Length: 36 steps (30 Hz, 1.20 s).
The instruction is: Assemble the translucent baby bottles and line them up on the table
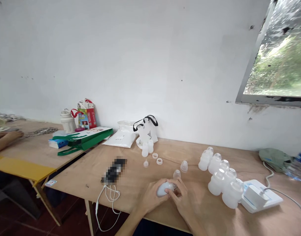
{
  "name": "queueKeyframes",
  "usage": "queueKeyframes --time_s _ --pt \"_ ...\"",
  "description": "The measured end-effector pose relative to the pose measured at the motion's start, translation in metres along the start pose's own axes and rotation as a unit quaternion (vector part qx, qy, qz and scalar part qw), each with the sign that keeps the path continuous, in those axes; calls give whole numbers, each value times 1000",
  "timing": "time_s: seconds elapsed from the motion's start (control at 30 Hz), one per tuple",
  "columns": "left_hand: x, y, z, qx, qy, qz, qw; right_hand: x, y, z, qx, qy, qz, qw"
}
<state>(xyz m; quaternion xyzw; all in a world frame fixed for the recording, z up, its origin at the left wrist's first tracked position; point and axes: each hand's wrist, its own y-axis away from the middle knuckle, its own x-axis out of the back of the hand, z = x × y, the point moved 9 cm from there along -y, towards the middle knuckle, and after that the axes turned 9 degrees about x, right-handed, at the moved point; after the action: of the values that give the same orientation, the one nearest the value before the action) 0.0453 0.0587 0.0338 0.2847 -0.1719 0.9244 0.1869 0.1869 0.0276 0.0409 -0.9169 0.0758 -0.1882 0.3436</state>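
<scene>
Low on the wooden table (96, 173), both my hands meet around a small translucent white bottle (164, 188) lying on its side. My left hand (150, 196) wraps its body from the left. My right hand (182, 196) pinches at the bottle's neck end with fingertips together. Just beyond the hands lie two clear dome caps (184, 166) and, further back, two white rings (157, 158) and a small nipple piece (145, 163). Two small bottles (147, 147) stand behind them.
A cluster of several capped bottles (221, 180) stands right of my hands. A white device with a cable (260, 196) lies at the far right, a blurred dark object with white cord (114, 170) to the left. Bags line the wall. Another person's arm (5, 139) rests on the left table.
</scene>
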Motion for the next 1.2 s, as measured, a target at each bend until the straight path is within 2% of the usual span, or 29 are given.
queueKeyframes --time_s 0.17,0.3,0.4,0.63,0.97,1.07,1.2 --pt "2 1 7 -2 17 -9 1000 -1 0 -1 -4 -32 -34 999" --pt "4 0 5 17 25 -6 1000 0 -4 -10 -26 -32 -125 991" --pt "4 1 5 19 19 -13 1000 3 -8 -16 -37 -40 -168 984" --pt "5 0 6 10 49 -1 999 4 -12 -25 -10 -37 -208 977" --pt "2 -1 -1 20 30 0 999 1 -9 -40 14 -21 -263 965" --pt "0 -2 -2 20 35 -13 999 1 -10 -29 -35 -15 -238 970" --pt "-3 0 1 15 -23 -11 1000 -2 3 17 -155 78 -207 963"
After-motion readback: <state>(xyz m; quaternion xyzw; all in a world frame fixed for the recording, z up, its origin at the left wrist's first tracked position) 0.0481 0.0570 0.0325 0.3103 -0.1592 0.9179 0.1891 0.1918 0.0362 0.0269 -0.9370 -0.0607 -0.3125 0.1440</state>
